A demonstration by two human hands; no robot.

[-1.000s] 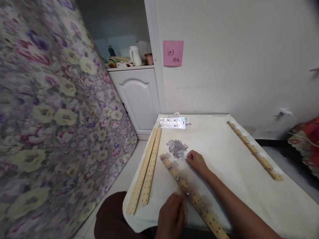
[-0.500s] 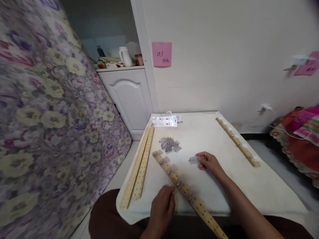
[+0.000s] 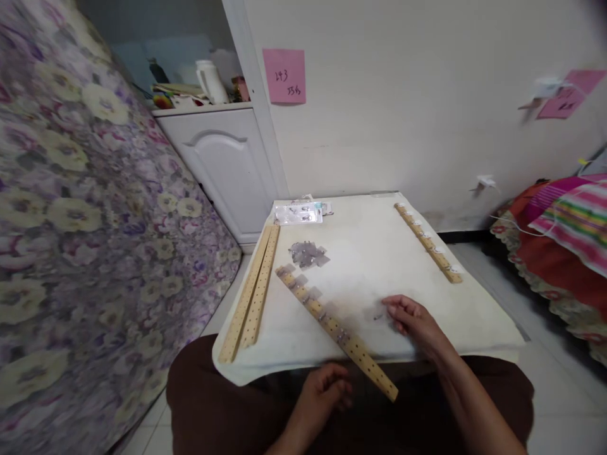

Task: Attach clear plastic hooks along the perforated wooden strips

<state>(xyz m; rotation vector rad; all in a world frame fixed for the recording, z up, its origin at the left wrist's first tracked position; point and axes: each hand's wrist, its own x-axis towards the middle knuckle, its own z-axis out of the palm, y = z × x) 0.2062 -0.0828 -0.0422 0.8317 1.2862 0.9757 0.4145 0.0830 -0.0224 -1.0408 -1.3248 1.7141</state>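
Head view: the fingers (image 3: 397, 303) of the right hand (image 3: 411, 320) pinch a small clear packet (image 3: 378, 316), blurred, to the right of the slanted wooden strip (image 3: 358, 352). Left of the strip's near end, the left hand (image 3: 326, 392) has its fingers loosely curled and parted from the thumb.

Clear pieces with metal fittings (image 3: 312, 292) sit along the strip's far part; its near part shows bare holes and juts past the edge of the counter (image 3: 360, 246). Just beyond its far end lies a heap of clear packets (image 3: 308, 254), and the strip itself stands between the left hand and that heap. Left of it lie two holed strips (image 3: 253, 300) side by side; past the heap is a flat clear package (image 3: 298, 213). Well to its right, a tagged strip (image 3: 427, 243) lies near the counter's side.

As for pose, the right forearm comes up from the lower right, hand turned toward the slanted strip; the left forearm rises from the bottom, hand over the lap (image 3: 211, 404).
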